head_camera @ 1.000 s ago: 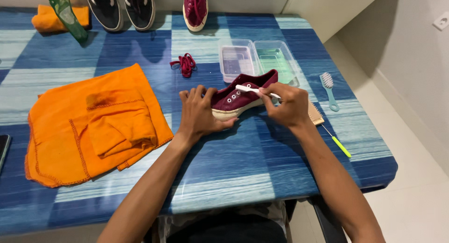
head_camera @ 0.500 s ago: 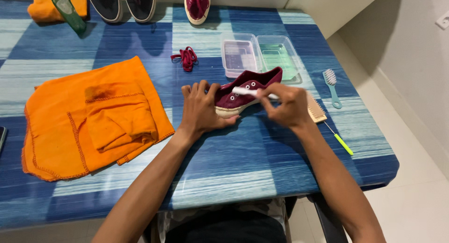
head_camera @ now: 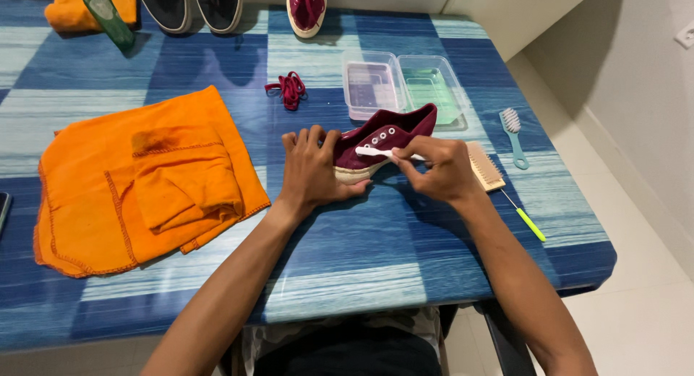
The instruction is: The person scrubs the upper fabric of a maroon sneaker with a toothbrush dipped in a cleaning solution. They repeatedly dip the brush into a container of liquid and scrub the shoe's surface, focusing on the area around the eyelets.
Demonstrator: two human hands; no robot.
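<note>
A maroon canvas shoe without laces lies on the blue checked table, toe toward me. My left hand presses down on its toe end and holds it still. My right hand pinches a small white brush and lays its tip against the shoe's side by the eyelets. The brush's far end is hidden under my fingers.
Maroon laces lie bundled behind the shoe. Two clear trays sit beyond it. A wooden brush, a teal brush and a thin green-handled brush lie right. An orange cloth spreads left. More shoes line the far edge.
My hands and the shoe stay almost in place. The white brush has shifted slightly along the shoe's side.
</note>
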